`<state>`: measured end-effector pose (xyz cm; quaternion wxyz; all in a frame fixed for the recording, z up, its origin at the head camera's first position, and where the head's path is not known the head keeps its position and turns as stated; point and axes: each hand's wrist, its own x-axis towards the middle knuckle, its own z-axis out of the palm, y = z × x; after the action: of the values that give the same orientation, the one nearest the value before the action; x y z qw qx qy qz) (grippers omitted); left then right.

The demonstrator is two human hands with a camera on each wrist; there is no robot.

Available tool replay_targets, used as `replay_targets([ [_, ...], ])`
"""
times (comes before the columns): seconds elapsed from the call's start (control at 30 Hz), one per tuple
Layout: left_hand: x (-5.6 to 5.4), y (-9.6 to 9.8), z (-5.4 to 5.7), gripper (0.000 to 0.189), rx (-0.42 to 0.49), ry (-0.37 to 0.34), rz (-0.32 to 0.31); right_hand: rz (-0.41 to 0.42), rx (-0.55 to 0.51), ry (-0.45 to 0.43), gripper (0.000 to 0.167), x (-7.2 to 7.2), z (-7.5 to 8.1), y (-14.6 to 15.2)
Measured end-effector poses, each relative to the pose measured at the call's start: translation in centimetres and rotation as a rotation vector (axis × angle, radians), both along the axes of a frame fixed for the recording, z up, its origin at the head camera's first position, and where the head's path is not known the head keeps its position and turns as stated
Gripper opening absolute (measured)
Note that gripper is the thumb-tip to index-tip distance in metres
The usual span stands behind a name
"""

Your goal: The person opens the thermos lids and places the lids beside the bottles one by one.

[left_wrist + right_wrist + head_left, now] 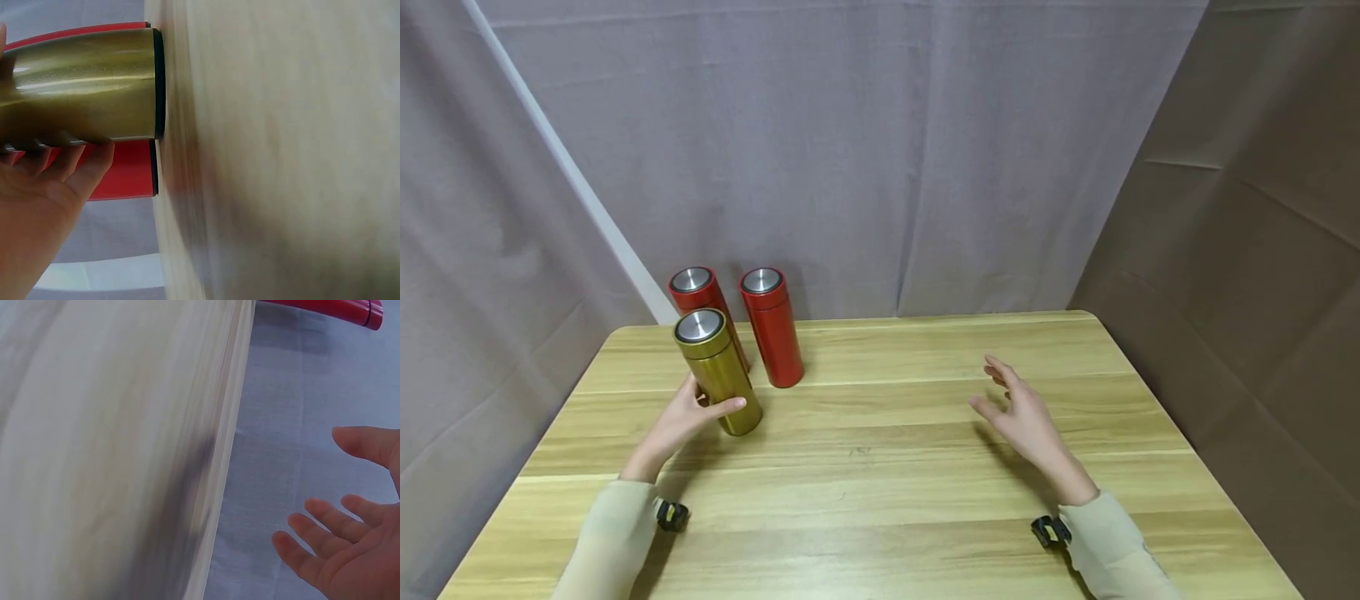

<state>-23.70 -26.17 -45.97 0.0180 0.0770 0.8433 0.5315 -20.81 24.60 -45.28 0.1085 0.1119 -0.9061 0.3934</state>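
Note:
My left hand (681,421) grips a gold thermos bottle (724,379) near its lower half, the thumb across the front and the other fingers at its far side. The bottle is upright with a silver lid; whether its base touches the table cannot be told. In the left wrist view the fingers lie along the side of the gold bottle (81,87). Close behind it stands a red thermos bottle (696,287), partly hidden. Another red thermos bottle (775,333) stands just to the right. My right hand (1022,421) hovers over the table's right side, fingers spread, holding nothing.
The wooden table (880,500) has a light striped grain and rounded far corners. A grey curtain (880,167) hangs behind its far edge, and a brownish cloth (1247,250) hangs along the right. Each wrist carries a small black camera.

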Motion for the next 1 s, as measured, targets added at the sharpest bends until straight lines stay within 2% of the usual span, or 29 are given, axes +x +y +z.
replay_targets([
  [0.33,-0.1,0.3,0.0,0.073,0.013,0.029,-0.011,-0.006,-0.009,-0.008,0.069,0.0,-0.1,0.0],
  [0.67,0.3,0.0,0.3,0.075,-0.044,0.027,0.046,-0.013,-0.008,-0.003,0.065,0.3,-0.3,0.5],
  [0.8,0.5,0.0,0.7,0.076,-0.066,0.033,0.055,-0.013,-0.014,-0.009,0.064,0.4,-0.2,0.7],
  [1.0,0.7,-0.2,2.1,0.075,-0.089,0.082,0.067,-0.021,-0.019,-0.002,0.063,0.5,-0.1,1.0],
])
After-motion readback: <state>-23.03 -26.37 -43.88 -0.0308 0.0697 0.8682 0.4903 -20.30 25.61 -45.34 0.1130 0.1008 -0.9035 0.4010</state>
